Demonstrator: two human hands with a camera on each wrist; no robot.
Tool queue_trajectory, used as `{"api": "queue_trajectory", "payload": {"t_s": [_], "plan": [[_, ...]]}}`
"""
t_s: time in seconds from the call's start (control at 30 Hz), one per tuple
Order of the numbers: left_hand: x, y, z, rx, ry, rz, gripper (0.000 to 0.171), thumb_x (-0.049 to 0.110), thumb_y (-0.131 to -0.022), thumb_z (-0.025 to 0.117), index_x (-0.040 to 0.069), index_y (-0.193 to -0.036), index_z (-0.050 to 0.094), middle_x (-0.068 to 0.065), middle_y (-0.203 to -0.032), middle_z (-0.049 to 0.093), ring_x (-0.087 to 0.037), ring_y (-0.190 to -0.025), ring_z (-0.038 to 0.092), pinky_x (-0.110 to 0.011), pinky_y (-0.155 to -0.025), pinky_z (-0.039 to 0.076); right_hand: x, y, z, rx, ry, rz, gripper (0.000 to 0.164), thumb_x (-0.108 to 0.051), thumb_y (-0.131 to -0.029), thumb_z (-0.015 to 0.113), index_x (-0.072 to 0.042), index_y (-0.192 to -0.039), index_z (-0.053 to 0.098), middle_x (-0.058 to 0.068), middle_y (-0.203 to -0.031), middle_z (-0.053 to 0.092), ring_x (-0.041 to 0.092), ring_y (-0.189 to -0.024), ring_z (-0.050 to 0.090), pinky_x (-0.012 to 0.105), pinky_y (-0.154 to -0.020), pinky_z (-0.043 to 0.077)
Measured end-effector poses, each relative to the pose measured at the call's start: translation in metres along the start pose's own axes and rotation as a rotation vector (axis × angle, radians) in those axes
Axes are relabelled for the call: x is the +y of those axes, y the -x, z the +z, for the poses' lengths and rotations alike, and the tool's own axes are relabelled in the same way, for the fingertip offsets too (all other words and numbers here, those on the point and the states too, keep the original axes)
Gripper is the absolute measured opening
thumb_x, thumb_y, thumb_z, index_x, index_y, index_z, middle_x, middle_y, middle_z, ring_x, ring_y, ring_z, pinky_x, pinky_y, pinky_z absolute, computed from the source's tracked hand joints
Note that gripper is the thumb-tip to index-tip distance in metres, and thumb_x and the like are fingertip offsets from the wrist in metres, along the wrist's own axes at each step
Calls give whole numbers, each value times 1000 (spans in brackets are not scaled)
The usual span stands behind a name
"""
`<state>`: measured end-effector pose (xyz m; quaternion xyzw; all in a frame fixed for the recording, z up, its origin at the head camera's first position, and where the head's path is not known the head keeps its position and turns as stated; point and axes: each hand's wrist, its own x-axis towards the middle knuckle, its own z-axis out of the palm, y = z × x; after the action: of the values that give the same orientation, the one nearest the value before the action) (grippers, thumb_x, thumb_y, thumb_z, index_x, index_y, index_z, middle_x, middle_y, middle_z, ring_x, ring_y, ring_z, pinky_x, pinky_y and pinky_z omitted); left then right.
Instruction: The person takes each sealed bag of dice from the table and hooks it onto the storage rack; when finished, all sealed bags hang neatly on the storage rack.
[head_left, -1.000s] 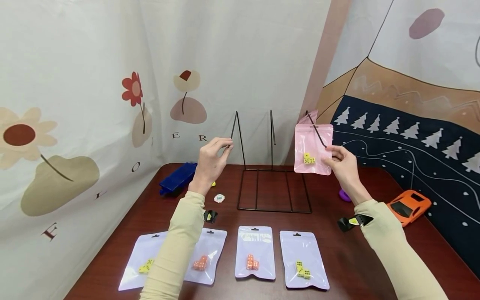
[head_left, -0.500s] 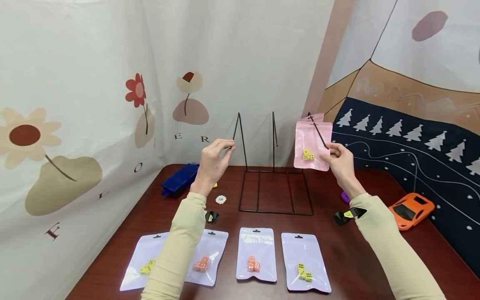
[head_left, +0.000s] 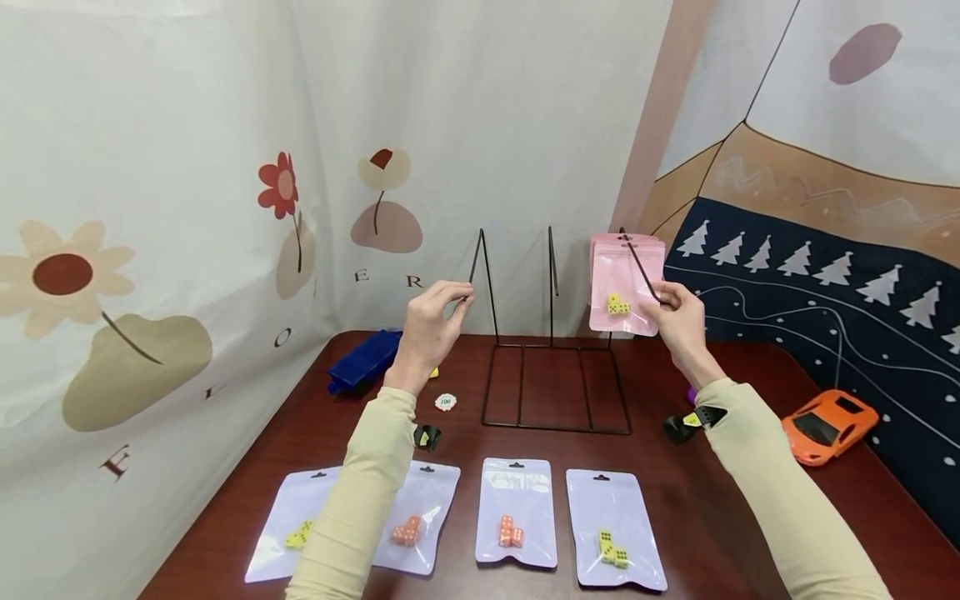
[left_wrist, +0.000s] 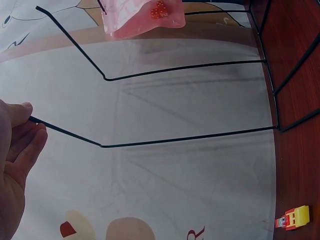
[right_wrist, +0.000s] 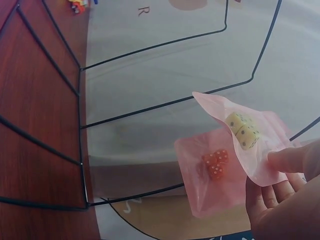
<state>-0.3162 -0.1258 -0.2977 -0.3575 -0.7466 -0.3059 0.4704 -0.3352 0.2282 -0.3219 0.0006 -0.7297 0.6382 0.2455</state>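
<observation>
My left hand (head_left: 431, 333) pinches the tip of the left prong (left_wrist: 190, 137) of a black wire display rack (head_left: 486, 258). At the rack's right prong, my right hand (head_left: 678, 327) grips the edge of a pink zip bag (head_left: 609, 279) between thumb and fingers. Yellow dice (right_wrist: 243, 131) show through this bag, and the prong passes through its hang hole. Behind it on the same prong hangs a second pink bag (right_wrist: 230, 195) with orange dice (right_wrist: 216, 162), mostly covered in the head view. The middle prong (left_wrist: 185, 69) carries nothing.
Several pale lilac zip bags lie in front, including one bag with orange dice (head_left: 517, 500) and another bag with yellow dice (head_left: 633, 517). A blue object (head_left: 365, 361), a white chip (head_left: 446, 402) and a small yellow toy (left_wrist: 299, 216) sit left. An orange toy car (head_left: 830, 427) stands right.
The front pink bag has slid back along the right prong with my right hand, so it now overlaps the rear bag more. My left hand keeps its pinch on the left prong.
</observation>
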Motion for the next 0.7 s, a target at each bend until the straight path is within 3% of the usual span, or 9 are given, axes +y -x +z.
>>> {"api": "queue_trajectory", "payload": {"t_s": [0.33, 0.57, 0.7], "plan": [[0, -2, 0, 7, 3, 10, 13, 0, -86, 69, -1, -98, 70, -12, -99, 67, -22, -89, 66, -27, -81, 53, 0, -5, 5, -2, 21, 6, 37, 7, -87, 63, 5, -123, 54, -9, -92, 56, 4, -79, 53, 10, -64, 46], [0, 0, 1, 1, 1, -6, 16, -3, -83, 71, -1, -98, 70, -11, -99, 67, -21, -89, 66, -27, -81, 53, 4, -3, 4, -21, -1, 3, 40, 6, -89, 61, 6, -128, 53, 2, -106, 59, 1, -84, 55, 10, -70, 47], [1, 2, 1, -3, 5, -18, 15, -1, -84, 70, -1, -99, 70, -11, -100, 66, -21, -90, 66, -27, -82, 53, 6, -1, 3, -27, 15, -8, 40, 2, -90, 61, 3, -130, 53, 0, -107, 58, 1, -84, 56, 11, -70, 47]]}}
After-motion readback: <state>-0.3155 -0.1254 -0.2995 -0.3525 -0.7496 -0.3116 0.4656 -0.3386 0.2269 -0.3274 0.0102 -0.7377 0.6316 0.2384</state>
